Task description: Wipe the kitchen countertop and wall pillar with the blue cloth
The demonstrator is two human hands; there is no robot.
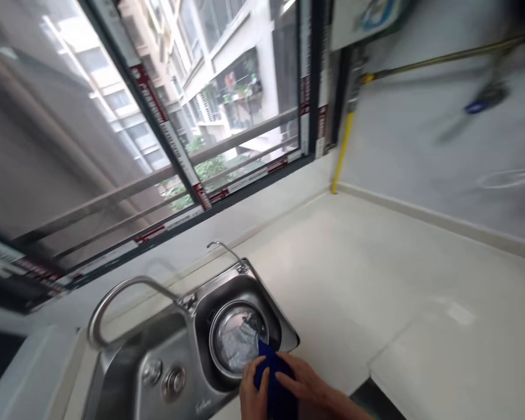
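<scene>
At the bottom of the head view, my left hand (pixel 254 386) and my right hand (pixel 305 382) both grip a dark blue cloth (pixel 282 402), fingers bent around it from either side. One pointed corner of the cloth sticks up toward a round metal basin (pixel 213 349). That basin sits in the smaller right bowl of the steel sink (pixel 205 382). Inside it lies something crumpled, pale and shiny (pixel 238 344), perhaps plastic or wet cloth; blur hides its kind. The lower part of the blue cloth runs out of view.
A curved faucet (pixel 126 283) arches over the left bowl, and a thin small spout (pixel 225 246) rises behind the right one. White countertop (pixel 354 262) stretches right, with a dark opening (pixel 376 399) at its front. Windows stand behind; a yellow pipe (pixel 343 151) meets the counter's corner.
</scene>
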